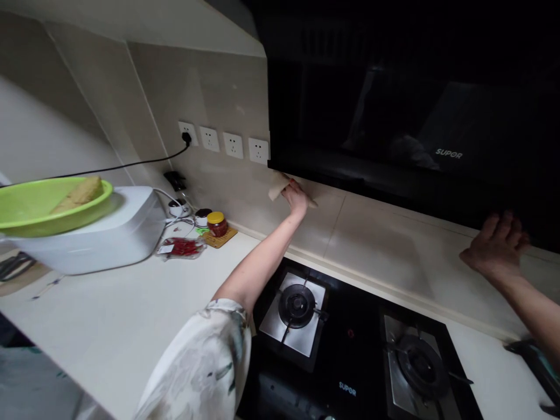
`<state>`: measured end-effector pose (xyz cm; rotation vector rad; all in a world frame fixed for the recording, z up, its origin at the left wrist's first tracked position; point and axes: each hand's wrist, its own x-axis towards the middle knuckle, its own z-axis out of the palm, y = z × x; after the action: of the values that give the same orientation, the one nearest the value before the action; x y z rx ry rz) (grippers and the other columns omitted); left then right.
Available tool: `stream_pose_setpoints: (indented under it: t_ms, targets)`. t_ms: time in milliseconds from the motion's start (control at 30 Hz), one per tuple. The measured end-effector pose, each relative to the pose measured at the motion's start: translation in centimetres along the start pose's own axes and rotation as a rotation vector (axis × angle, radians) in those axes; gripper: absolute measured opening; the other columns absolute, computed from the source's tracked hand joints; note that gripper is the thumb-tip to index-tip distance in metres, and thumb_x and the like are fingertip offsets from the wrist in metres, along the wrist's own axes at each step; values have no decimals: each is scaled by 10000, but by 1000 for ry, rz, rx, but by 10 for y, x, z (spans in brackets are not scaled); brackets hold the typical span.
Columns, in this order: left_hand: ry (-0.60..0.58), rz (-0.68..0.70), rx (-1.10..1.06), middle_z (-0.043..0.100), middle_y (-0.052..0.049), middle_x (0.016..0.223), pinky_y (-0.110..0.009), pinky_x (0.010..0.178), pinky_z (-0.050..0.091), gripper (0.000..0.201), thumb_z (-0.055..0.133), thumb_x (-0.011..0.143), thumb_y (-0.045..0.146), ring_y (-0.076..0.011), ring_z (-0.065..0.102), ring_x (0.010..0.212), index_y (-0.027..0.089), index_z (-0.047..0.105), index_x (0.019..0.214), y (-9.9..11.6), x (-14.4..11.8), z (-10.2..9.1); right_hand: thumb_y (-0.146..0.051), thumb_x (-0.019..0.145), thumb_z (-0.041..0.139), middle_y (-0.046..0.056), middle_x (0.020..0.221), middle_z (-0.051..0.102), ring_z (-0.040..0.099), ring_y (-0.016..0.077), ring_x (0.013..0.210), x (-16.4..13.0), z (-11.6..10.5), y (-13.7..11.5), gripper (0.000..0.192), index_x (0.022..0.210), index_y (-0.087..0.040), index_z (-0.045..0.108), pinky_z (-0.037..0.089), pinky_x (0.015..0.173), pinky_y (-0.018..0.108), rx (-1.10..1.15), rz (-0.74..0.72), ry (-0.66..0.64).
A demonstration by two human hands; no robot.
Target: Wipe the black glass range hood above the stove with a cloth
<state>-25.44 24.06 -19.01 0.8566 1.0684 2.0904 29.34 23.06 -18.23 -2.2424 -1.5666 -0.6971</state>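
Observation:
My left hand (297,198) reaches to the tiled wall (324,221) under the hood's lower left corner. Its fingers are closed on a beige cloth (277,185), which lies against the tiles. On the right, my right hand (495,249) is at the lower edge of the black range hood (350,122); its fingers are stretched out and hold nothing, with the tips dim against the dark panel. Below both arms lies the black gas stove (341,309), with a left burner (297,306) and a right burner (420,364).
A green basin (30,204) holding a pale yellowish item sits on a white appliance (109,233) at left. Near the wall stand a yellow-lidded jar (217,224) and a bag of dried red chilies (184,248). A plug (186,138) trails its cord from a socket.

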Motion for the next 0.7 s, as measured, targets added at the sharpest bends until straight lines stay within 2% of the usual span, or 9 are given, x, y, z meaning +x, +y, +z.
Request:
stream_pose_setpoints:
  t_ms: [67, 100, 133, 233, 367, 433, 500, 600, 700]
  targets:
    - [60, 67, 155, 168, -207, 1810, -532, 1394, 183, 574, 620, 1100, 188, -339, 89, 1703, 109, 448, 1642, 0, 8, 6, -341, 506, 596, 213, 1749, -50, -28, 377, 1656, 1, 3, 0, 1315, 1726, -58, 194, 187, 1284, 663, 15, 10, -10]
    - [83, 90, 226, 117, -223, 1818, -483, 1405, 125, 561, 571, 1105, 135, -307, -1, 1713, 73, 429, 1644, 1, 14, 10, -344, 514, 598, 211, 1750, -56, -37, 376, 1655, 1, 4, 1, 1315, 1729, -60, 182, 180, 1284, 663, 14, 7, -8]
    - [100, 97, 277, 128, -251, 1809, -458, 1405, 105, 521, 526, 1112, 107, -291, -24, 1714, 40, 442, 1622, 4, 20, 13, -340, 526, 600, 205, 1751, -67, -46, 375, 1654, 1, 3, 1, 1311, 1733, -63, 170, 174, 1287, 659, 6, 2, -8]
    - [136, 97, 402, 303, -334, 1721, -516, 1380, 167, 382, 443, 1148, 145, -348, 113, 1701, -14, 562, 1474, 19, 42, 17, -298, 551, 614, 170, 1755, -127, -68, 369, 1646, 2, 1, 1, 1310, 1748, -67, 136, 161, 1304, 623, -59, 6, -47]
    - [187, 227, 757, 414, -330, 1648, -574, 1298, 307, 410, 377, 1191, 249, -400, 295, 1621, -10, 616, 1400, 43, 71, 14, -250, 502, 645, 170, 1751, -152, -72, 389, 1638, 2, -3, -2, 1362, 1749, -57, 133, 182, 1310, 625, -98, 35, -72]
    - [204, 262, 865, 506, -330, 1559, -582, 1298, 289, 437, 392, 1195, 288, -414, 345, 1584, -32, 639, 1359, 54, 83, 16, -261, 541, 643, 192, 1751, -110, -44, 394, 1635, -3, -5, -6, 1313, 1743, -44, 159, 198, 1309, 629, -90, 24, -34]
    - [198, 293, 898, 570, -321, 1483, -567, 1318, 238, 463, 420, 1195, 326, -408, 381, 1556, -55, 645, 1331, 62, 93, 22, -270, 655, 618, 200, 1750, -85, -15, 373, 1636, -14, -9, -10, 1206, 1744, -35, 158, 199, 1325, 598, -115, -6, 28]
    - [176, 371, 960, 586, -328, 1469, -526, 1328, 203, 566, 390, 1203, 413, -374, 423, 1516, -86, 614, 1349, 65, 96, 30, -252, 855, 500, 204, 1746, -102, 5, 331, 1639, -31, -16, -17, 1002, 1754, -26, 120, 203, 1338, 548, -170, -51, 141]
    - [99, 375, 1085, 578, -349, 1481, -528, 1326, 209, 618, 382, 1190, 459, -401, 456, 1504, -79, 591, 1410, 59, 87, 23, -230, 886, 479, 214, 1742, -101, -2, 334, 1637, -38, -20, -20, 969, 1753, -14, 103, 205, 1344, 554, -160, -43, 138]
